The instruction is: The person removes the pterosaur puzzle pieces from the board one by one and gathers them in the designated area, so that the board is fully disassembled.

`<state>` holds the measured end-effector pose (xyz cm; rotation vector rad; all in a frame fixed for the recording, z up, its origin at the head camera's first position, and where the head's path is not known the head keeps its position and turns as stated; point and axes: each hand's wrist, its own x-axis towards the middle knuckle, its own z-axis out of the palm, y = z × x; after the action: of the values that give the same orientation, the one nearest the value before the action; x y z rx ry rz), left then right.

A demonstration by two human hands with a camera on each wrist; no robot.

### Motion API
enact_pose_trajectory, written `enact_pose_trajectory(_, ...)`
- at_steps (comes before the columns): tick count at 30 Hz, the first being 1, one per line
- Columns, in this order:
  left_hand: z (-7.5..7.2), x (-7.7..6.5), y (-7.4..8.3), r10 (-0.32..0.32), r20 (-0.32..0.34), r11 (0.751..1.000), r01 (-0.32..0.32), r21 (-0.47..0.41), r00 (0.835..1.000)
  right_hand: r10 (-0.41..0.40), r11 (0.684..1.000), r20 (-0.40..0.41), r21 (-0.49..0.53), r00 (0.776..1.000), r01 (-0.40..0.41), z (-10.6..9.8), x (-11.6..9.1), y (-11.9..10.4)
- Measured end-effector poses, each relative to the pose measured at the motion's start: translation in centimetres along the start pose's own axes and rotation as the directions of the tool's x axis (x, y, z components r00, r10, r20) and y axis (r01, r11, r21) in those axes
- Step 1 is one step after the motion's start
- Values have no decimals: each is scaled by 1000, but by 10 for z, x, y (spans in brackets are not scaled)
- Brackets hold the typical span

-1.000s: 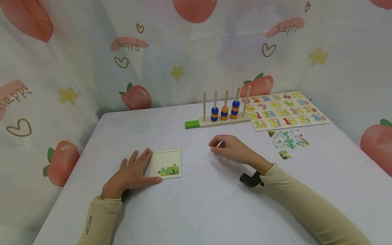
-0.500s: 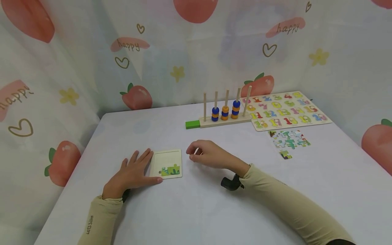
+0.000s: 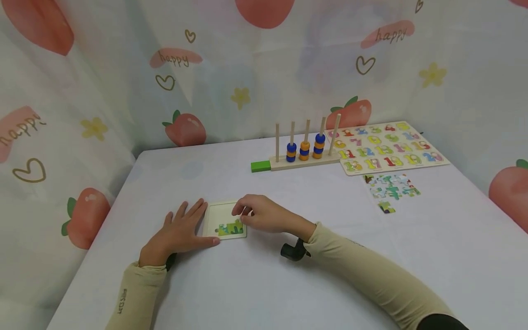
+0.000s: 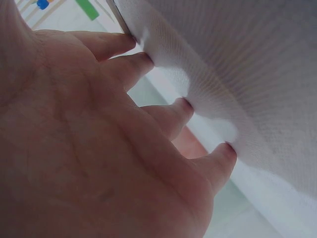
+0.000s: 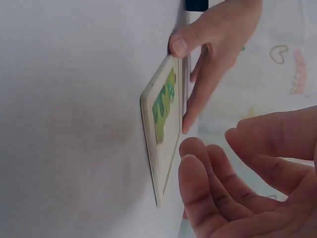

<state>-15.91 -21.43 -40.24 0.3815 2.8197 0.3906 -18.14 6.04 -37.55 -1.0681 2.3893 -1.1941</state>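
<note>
My left hand [image 3: 177, 233] lies spread on the table at the left side of a square puzzle tray [image 3: 214, 211]. Its index fingertip is by the left edge and its thumb is along the near rim. Joined green jigsaw pieces [image 3: 230, 228] lie at the tray's near right; the rest of its pale base shows bare. My right hand [image 3: 264, 214] hovers over the tray's right edge, thumb and fingers bent loosely. In the right wrist view, the right hand [image 5: 247, 183] shows nothing between its fingers, beside the tray [image 5: 151, 134].
At the back stands a wooden bead counter [image 3: 305, 162] with blue and orange beads and a green end block [image 3: 261, 166]. Right of it lies a number board [image 3: 392, 146]. In front of that are several jigsaw pieces [image 3: 393, 187], one [image 3: 387, 207] slightly apart. A printed curtain [image 3: 264, 68] hangs behind.
My right hand has moved left across the table, from between the loose pieces and the tray to over the tray's right edge. The left hand and tray have stayed put.
</note>
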Motion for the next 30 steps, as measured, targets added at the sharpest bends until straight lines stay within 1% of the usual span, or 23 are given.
enact_pose_trajectory(7, -1, 0, 0, 7, -2, 1000, -7, -6, 1000, 15, 1000, 38, 20, 999, -15, 11, 11, 0)
enact_pose_trajectory(11, -1, 0, 0, 6, -1, 1000, -6, -2, 1000, 23, 999, 39, -45, 999, -21, 16, 17, -3)
enact_pose_trajectory(15, -1, 0, 0, 2, -1, 1000, -2, -1, 1000, 50, 992, 36, -122, 998, -45, 21, 23, -8)
enact_pose_trajectory(23, -1, 0, 0, 0, 6, 1000, 0, -5, 1000, 102, 974, 91, -210, 991, -81, 22, 33, -15)
enact_pose_trajectory(26, -1, -1, 0, 8, 2, 1000, -8, -11, 1000, 115, 974, 97, -206, 989, -94, 23, 36, -14)
enact_pose_trajectory(30, -3, -2, 0, 23, -14, 1000, -23, -13, 1000, 134, 977, 91, -176, 987, -116, 24, 38, -15)
